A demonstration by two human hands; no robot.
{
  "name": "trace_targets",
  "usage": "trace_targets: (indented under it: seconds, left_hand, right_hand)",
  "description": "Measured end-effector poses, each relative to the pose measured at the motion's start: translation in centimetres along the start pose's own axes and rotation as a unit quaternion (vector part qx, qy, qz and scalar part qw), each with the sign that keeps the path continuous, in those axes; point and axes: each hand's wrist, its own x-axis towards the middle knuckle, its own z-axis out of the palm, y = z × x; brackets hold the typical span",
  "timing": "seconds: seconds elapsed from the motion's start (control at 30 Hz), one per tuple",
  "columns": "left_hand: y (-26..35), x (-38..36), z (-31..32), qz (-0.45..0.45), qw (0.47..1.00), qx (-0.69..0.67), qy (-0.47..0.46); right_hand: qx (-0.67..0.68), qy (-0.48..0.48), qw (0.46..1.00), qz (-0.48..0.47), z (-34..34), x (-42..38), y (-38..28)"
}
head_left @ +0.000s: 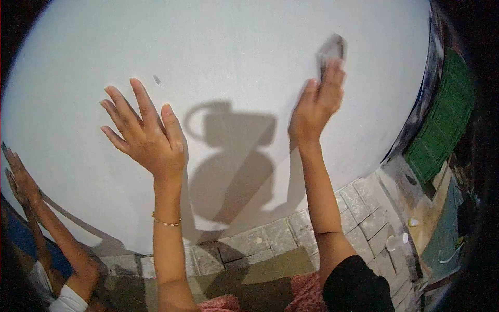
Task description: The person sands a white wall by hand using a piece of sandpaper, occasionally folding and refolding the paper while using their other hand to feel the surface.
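Observation:
My left hand (148, 136) lies against a large white surface (234, 57), its fingers spread and nothing in them. A thin gold bracelet circles that wrist. Higher up on the right, my right hand (317, 104) presses a small greyish, sheet-like piece (332, 48) to the same surface. Motion blurs this piece and the fingertips, so its exact kind cannot be made out. Just above my left fingers is a small dark mark (157, 80) on the white. My shadow falls on the surface between the two hands.
At the left edge another person's hands (23, 179) touch the white surface. Grey paving blocks (291, 234) run along its foot, with an olive-brown mat (265, 278) in front. A green panel (442, 122) stands at the right, and a small white cup (397, 242) lies on the ground.

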Motion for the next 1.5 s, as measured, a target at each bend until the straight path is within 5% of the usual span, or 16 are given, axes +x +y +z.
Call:
trace_targets:
  seconds: [0.07,0.2,0.27,0.37,0.47,0.6,0.7,0.8,0.87,0.93,1.0,1.07,1.17,1.27,1.4,1.5]
  left_hand:
    - [-0.2,-0.3,-0.2,0.027,0.999,0.002,-0.029]
    - [0.3,-0.8,-0.3,0.057,0.998,-0.011,-0.039]
    - [0.4,-0.7,-0.3,0.049,0.998,0.002,-0.033]
    - [0.4,-0.6,-0.3,0.054,0.998,0.002,-0.031]
    - [0.4,-0.7,-0.5,0.064,0.997,0.012,-0.047]
    - [0.6,-0.7,-0.2,0.065,0.997,0.006,-0.035]
    - [0.9,-0.7,0.0,0.056,0.998,-0.011,-0.017]
    - [0.6,-0.7,0.0,0.037,0.999,0.001,-0.014]
    - [0.5,-0.8,0.2,0.049,0.999,-0.004,-0.02]
    - [0.4,-0.8,0.3,0.049,0.999,-0.001,-0.021]
    - [0.2,-0.6,0.3,0.04,0.999,-0.021,0.009]
    - [0.1,-0.5,0.5,0.028,0.999,-0.019,0.018]
    - [-0.1,0.2,0.5,-0.018,0.999,-0.003,0.038]
    - [-0.3,0.4,0.5,-0.034,0.998,0.0,0.054]
    - [-1.4,0.9,-0.4,-0.027,0.999,-0.025,0.019]
    - [-2.1,0.8,-0.8,-0.062,0.997,-0.016,0.043]
  right_hand:
    - [0.04,0.038,0.995,0.08,0.2,-0.4,-0.6]
    - [0.02,-0.19,0.959,-0.208,0.1,-5.6,-4.0]
    - [-0.003,-0.137,0.947,-0.29,0.6,-4.3,-3.0]
    - [-0.044,-0.021,0.999,-0.018,-0.3,-0.1,-0.3]
    - [0.007,0.004,0.998,0.061,0.5,-0.4,-1.1]
    - [0.033,-0.179,0.952,-0.248,1.1,-5.3,-5.4]
    - [0.048,-0.144,0.946,-0.286,1.8,-4.6,-3.4]
    - [-0.008,-0.02,1.0,-0.008,0.1,0.0,-0.9]
    - [0.054,0.063,0.994,0.067,1.1,0.3,-1.1]
    - [-0.015,-0.026,0.999,-0.029,1.8,-2.3,-3.2]
    - [0.057,-0.157,0.951,-0.261,1.4,-4.7,-5.3]
    - [0.04,-0.111,0.938,-0.325,2.2,-4.6,-3.7]
    - [0.033,0.017,0.999,-0.031,2.0,-1.4,-3.5]
    - [0.029,-0.027,0.998,-0.039,3.0,-3.1,-7.3]
    - [0.135,-0.199,0.93,-0.279,3.7,-4.6,-11.2]
    - [0.115,-0.081,0.981,-0.136,4.8,-2.8,-11.2]
